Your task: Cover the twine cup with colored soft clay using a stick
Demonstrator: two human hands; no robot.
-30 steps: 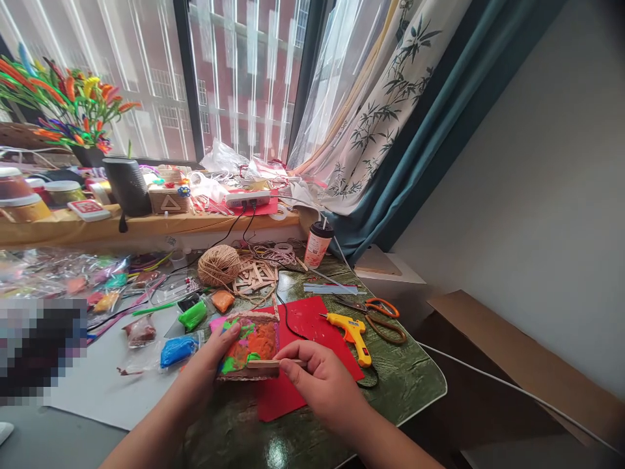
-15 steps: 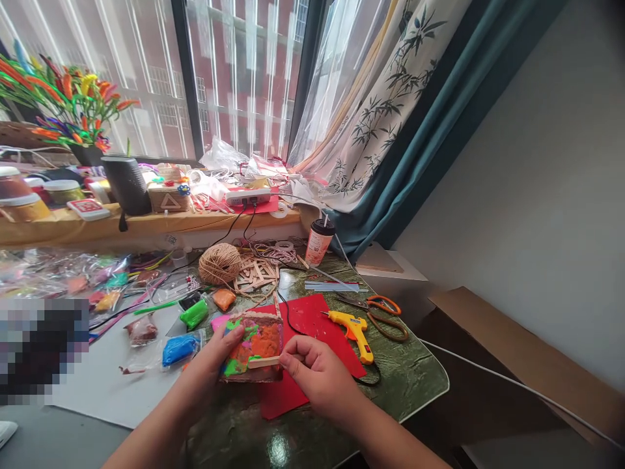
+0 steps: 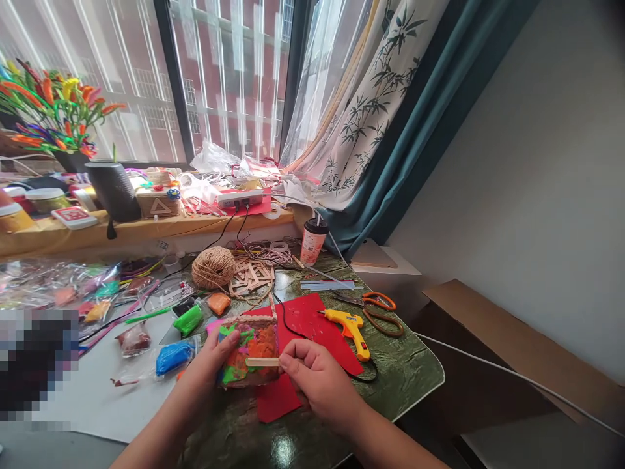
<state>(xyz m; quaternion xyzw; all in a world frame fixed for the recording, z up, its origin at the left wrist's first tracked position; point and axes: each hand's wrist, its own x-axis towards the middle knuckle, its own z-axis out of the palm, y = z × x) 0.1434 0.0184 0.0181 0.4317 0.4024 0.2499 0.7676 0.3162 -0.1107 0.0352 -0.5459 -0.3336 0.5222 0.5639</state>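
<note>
My left hand (image 3: 209,361) grips the left edge of a small board covered in orange, green and pink clay (image 3: 251,348), thumb on top. My right hand (image 3: 319,381) pinches a flat wooden stick (image 3: 261,362) and lays it across the board's lower part. Both hands hover just above a red felt sheet (image 3: 312,319) on the green table (image 3: 405,384).
A yellow glue gun (image 3: 351,327) and orange-handled scissors (image 3: 374,309) lie right of the felt. Bags of blue clay (image 3: 173,356) and green clay (image 3: 189,319), a twine ball (image 3: 213,268), loose wooden sticks (image 3: 251,275) and a lidded cup (image 3: 312,240) sit beyond. A cluttered windowsill runs behind.
My view has swung slightly right and down. The stick and board stay in my hands, my right hand having edged a little closer to the board.
</note>
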